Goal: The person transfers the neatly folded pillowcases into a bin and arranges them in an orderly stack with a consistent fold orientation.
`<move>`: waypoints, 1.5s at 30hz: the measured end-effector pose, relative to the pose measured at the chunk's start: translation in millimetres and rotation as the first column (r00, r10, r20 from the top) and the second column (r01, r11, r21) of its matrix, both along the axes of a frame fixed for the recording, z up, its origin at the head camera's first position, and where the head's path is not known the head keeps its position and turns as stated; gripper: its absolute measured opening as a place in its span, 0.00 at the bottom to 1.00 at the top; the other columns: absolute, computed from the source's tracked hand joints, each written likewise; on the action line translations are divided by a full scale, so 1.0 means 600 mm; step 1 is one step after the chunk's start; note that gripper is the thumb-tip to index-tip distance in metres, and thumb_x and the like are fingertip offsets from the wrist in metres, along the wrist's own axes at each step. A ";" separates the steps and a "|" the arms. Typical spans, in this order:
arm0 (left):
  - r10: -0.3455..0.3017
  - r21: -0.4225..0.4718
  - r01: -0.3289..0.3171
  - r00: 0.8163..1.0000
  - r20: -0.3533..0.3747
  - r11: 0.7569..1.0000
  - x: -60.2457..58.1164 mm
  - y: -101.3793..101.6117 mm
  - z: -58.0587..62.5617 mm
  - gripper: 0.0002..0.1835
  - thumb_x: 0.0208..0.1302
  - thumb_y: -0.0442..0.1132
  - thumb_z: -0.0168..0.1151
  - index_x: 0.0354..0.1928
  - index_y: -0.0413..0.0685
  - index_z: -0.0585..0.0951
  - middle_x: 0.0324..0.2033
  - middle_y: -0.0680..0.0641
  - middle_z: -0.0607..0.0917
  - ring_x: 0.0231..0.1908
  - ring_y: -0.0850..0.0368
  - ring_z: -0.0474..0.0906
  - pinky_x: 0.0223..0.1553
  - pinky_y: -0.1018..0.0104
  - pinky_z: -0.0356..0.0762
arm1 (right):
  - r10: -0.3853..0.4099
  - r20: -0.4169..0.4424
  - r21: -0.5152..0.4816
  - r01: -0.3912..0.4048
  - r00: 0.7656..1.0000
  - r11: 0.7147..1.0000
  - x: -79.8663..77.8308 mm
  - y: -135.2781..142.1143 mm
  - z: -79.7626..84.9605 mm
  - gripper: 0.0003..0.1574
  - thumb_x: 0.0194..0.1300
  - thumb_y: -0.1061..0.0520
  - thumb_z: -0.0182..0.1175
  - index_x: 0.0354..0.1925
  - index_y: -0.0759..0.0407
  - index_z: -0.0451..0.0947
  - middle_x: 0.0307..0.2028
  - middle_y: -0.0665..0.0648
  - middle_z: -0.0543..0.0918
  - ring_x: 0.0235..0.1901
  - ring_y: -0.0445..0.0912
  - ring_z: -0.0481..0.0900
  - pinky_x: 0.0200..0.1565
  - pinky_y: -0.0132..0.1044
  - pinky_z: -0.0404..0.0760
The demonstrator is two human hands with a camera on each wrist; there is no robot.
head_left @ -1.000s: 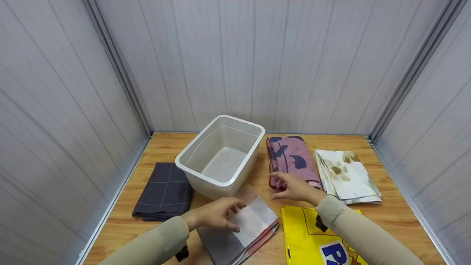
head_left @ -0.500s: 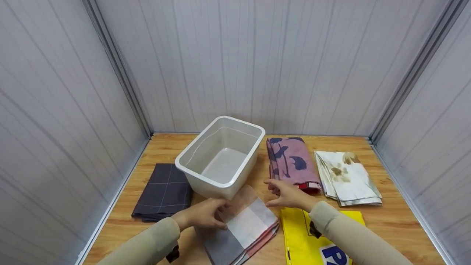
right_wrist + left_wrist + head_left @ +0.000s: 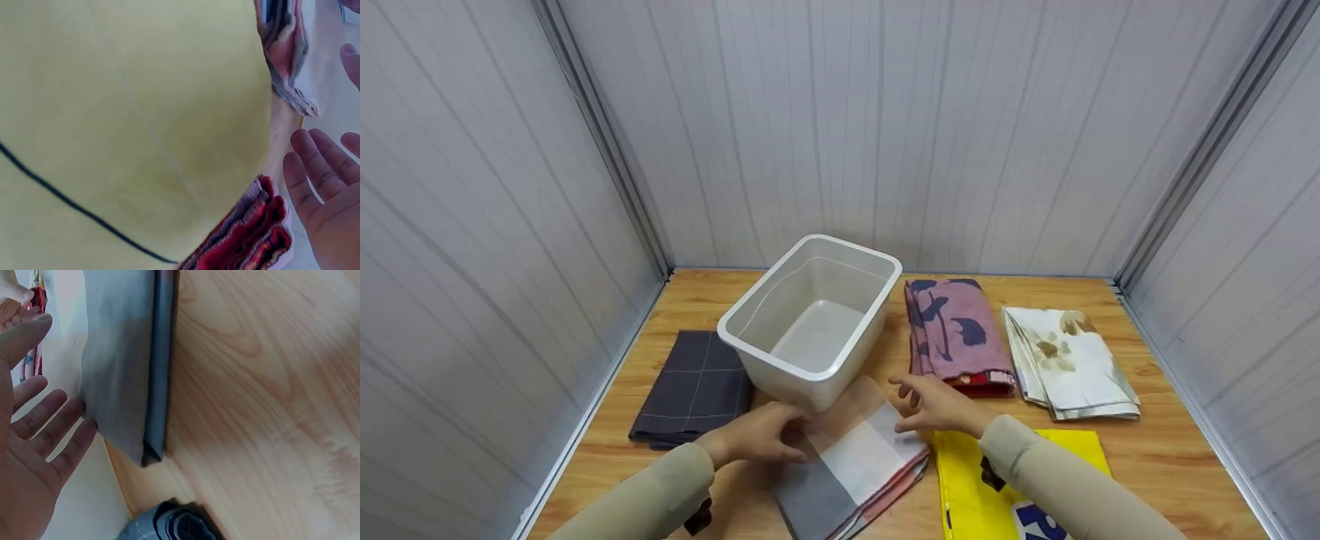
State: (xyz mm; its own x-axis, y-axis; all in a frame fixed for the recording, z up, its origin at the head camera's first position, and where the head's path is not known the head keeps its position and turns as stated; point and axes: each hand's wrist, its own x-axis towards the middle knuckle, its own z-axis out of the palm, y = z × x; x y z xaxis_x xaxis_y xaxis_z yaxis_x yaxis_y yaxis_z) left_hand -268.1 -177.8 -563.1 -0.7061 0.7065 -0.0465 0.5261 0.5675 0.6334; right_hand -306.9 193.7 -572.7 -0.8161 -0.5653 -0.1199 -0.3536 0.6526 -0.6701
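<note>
A folded checked cloth (image 3: 861,459) in grey, white and tan lies at the front middle, its layered edge pinkish. My left hand (image 3: 761,433) is at its left side with fingers spread and nothing held; in the left wrist view the fingertips (image 3: 89,427) look close to the cloth, though contact is unclear. My right hand (image 3: 936,405) hovers near the cloth's right corner, fingers loosely bent and holding nothing. Below the right wrist lies a folded yellow cloth (image 3: 971,480) with blue lettering, partly hidden by the sleeve. A folded purple cloth (image 3: 960,330) with dark leaf shapes lies just beyond the right hand.
A pale plastic bin (image 3: 780,379) stands behind the checked cloth. To its left is a folded dark cloth (image 3: 694,390) with thin white lines. A white floral cloth (image 3: 1069,367) lies at the right. Panel walls (image 3: 840,135) enclose the wooden table (image 3: 1155,450).
My left hand has moved left to the checked cloth's left side. The right hand has drawn away from the purple cloth, left and nearer, towards the checked cloth. The cloths and bin stay put.
</note>
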 end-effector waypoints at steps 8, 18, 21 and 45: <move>0.061 -0.055 -0.061 0.998 -0.006 0.997 -0.003 -0.015 -0.009 0.27 0.60 0.44 0.82 0.59 0.41 0.84 0.51 0.45 0.88 0.51 0.49 0.82 0.57 0.52 0.82 | -0.005 0.018 0.023 0.005 1.000 1.000 0.000 -0.006 -0.017 0.52 0.62 0.48 0.82 0.77 0.59 0.71 0.58 0.60 0.84 0.50 0.51 0.82 0.60 0.57 0.86; 0.099 -0.068 -0.097 0.995 0.025 0.993 0.000 -0.019 -0.021 0.29 0.60 0.43 0.81 0.61 0.41 0.83 0.53 0.46 0.88 0.50 0.53 0.82 0.56 0.51 0.83 | 0.011 -0.030 0.097 -0.008 0.999 0.995 0.007 -0.011 -0.030 0.51 0.61 0.47 0.82 0.75 0.57 0.73 0.56 0.56 0.85 0.51 0.49 0.81 0.62 0.54 0.84; 0.108 -0.061 -0.106 0.994 0.029 0.992 0.001 -0.015 -0.025 0.30 0.60 0.42 0.81 0.62 0.40 0.83 0.54 0.46 0.88 0.50 0.55 0.82 0.57 0.51 0.83 | 0.014 -0.035 0.114 -0.009 0.999 0.993 0.008 -0.013 -0.034 0.51 0.61 0.46 0.82 0.76 0.57 0.73 0.57 0.56 0.85 0.52 0.49 0.81 0.64 0.54 0.83; 0.077 -0.015 -0.078 0.996 -0.049 0.997 0.016 0.014 -0.016 0.25 0.57 0.30 0.76 0.58 0.38 0.84 0.50 0.43 0.90 0.49 0.54 0.83 0.55 0.53 0.84 | -0.017 -0.005 0.104 0.017 1.000 0.994 0.007 -0.021 -0.034 0.55 0.60 0.46 0.83 0.77 0.57 0.70 0.63 0.60 0.83 0.59 0.53 0.81 0.69 0.58 0.80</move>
State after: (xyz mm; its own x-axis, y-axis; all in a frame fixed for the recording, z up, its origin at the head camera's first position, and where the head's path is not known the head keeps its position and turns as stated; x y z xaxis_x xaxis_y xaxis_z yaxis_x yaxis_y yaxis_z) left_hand -258.7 -169.7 -572.6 -0.7606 0.6488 -0.0221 0.5099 0.6182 0.5982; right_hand -302.5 181.0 -593.3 -0.8260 -0.5360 -0.1744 -0.3444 0.7248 -0.5967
